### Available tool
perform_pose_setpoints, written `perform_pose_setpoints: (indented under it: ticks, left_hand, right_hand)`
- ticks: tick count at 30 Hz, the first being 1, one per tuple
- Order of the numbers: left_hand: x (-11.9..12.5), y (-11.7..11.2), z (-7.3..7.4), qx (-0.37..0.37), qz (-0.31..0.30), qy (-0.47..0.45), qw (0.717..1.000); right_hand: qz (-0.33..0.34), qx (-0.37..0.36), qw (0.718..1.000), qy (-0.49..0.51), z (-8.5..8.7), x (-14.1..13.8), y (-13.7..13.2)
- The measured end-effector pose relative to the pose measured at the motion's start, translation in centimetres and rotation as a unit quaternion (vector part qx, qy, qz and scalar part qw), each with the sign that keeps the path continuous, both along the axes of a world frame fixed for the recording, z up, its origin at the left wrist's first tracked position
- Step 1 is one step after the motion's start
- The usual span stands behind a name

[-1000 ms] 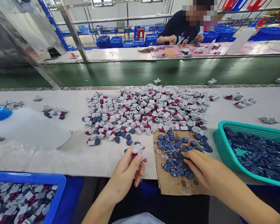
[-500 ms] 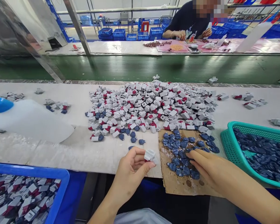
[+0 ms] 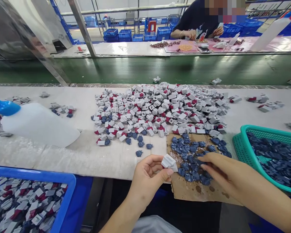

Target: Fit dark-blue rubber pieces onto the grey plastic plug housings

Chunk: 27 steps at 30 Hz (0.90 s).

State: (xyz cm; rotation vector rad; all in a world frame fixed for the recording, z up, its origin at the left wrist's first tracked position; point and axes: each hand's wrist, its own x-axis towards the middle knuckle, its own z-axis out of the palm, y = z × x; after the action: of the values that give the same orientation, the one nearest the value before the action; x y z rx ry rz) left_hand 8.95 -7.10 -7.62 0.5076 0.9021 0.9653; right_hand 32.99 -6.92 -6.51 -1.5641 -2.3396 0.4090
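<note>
1. The left hand (image 3: pixel 146 183) pinches a grey-white plastic part (image 3: pixel 169 162) firmly between thumb and fingers, just beside the left edge of the cardboard sheet (image 3: pixel 196 191).
2. The right hand (image 3: pixel 223 171) reaches over the sheet, its fingertips (image 3: pixel 201 166) among dark blue plastic parts (image 3: pixel 188 158). Whether they grasp one, I cannot tell.
3. A heap of grey-white parts (image 3: pixel 157 110), many marked with red, touches the sheet's far edge.
4. Right of the sheet, a teal basket (image 3: pixel 242 145) holds more dark blue parts.
5. Left of the sheet, a white plastic bottle (image 3: pixel 36 124) with a blue top lies on the bench (image 3: pixel 63 158). Nearer the person, a blue tray (image 3: pixel 38 174) holds grey and red parts.
6. Well beyond the sheet, a co-worker's hand (image 3: pixel 190 34) works at a pink-covered table (image 3: pixel 174 49).
</note>
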Motion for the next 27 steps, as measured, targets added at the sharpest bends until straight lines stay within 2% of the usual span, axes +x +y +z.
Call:
perform_pose_setpoints:
  ticks: [5, 8, 10, 16, 20, 24, 27]
  left_hand:
    - [1.5, -0.1, 0.9, -0.033, -0.004, -0.020, 0.999]
    - [2.0, -0.2, 1.0, -0.028, -0.007, -0.039, 0.999]
    - [2.1, -0.3, 1.1, -0.023, -0.004, -0.055, 0.998]
    - [2.0, -0.6, 1.4, 0.000, -0.010, -0.067, 0.998]
    - [1.7, -0.7, 1.2, 0.027, -0.011, -0.026, 0.999]
    - [1.2, -1.0, 0.6, 0.097, -0.025, 0.039, 0.994]
    - [1.0, -1.4, 0.3, 0.126, -0.028, 0.055, 0.990]
  right_hand:
    - [-0.095, -0.020, 0.976, 0.193, 1.4, -1.6, -1.8]
    - [-0.136, 0.015, 0.953, 0.270, 1.6, -3.1, -3.0]
    - [-0.143, 0.045, 0.946, 0.286, 1.5, -3.9, -3.4]
    - [-0.084, 0.116, 0.967, 0.209, 1.8, -5.2, -3.2]
    - [-0.030, 0.133, 0.977, 0.167, 2.5, -5.6, -3.0]
    - [0.037, 0.078, 0.983, 0.162, 3.5, -5.7, -2.6]
    - [0.069, 0.021, 0.980, 0.185, 4.0, -5.6, -2.0]
